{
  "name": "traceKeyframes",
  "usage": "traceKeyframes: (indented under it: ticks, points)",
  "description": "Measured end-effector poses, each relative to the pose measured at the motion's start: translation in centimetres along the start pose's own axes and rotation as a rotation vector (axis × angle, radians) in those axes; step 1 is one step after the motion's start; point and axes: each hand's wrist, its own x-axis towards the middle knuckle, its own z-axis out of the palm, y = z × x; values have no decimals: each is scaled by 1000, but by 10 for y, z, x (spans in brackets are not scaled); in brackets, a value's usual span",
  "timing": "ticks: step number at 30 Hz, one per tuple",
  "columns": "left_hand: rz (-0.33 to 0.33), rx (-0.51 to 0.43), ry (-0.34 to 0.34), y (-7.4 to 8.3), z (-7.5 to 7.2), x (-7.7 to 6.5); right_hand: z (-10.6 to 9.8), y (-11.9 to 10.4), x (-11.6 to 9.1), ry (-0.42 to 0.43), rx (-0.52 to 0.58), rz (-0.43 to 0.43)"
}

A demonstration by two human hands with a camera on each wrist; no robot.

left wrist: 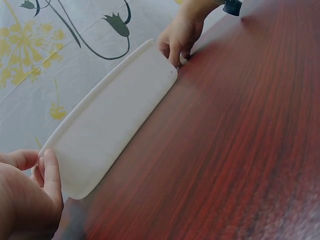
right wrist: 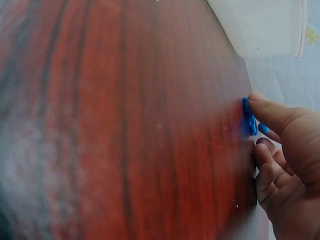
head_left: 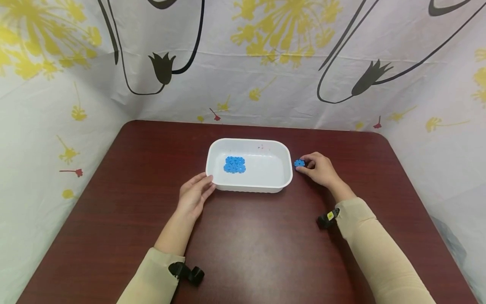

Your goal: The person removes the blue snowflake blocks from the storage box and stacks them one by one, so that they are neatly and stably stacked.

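Observation:
A white plastic tray [head_left: 262,187] with rounded corners sits on the table. On the left part of its floor lies a cluster of several blue snowflake discs [head_left: 234,164]. My left hand [head_left: 194,195] grips the tray's front left corner; in the left wrist view the thumb and fingers of this left hand [left wrist: 31,192] lie on both sides of the rim. Just right of the tray, my right hand [head_left: 319,169] pinches one blue snowflake disc [head_left: 299,163] between thumb and fingers. In the right wrist view this disc [right wrist: 250,117] appears edge-on, close over the tabletop.
The dark red wooden table [head_left: 243,249] has rounded far corners. A white cloth [head_left: 265,97] with yellow and grey flower prints hangs behind it and at both sides. A black strap-on camera is on each sleeve: the left device [head_left: 187,272] and the right device [head_left: 327,218].

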Motion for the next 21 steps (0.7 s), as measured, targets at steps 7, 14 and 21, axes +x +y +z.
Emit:
traceKeyframes:
  ticks: [7,14,21]
  points:
    - [0,1,-3,-1,-1,1,-2,0,0,-24,1,1]
    - [-3,-4,0,0,-1,1,-1,0,0,-32,-10,9]
    - [-10,-6,3,0,0,1,0,0,0,-31,-12,7]
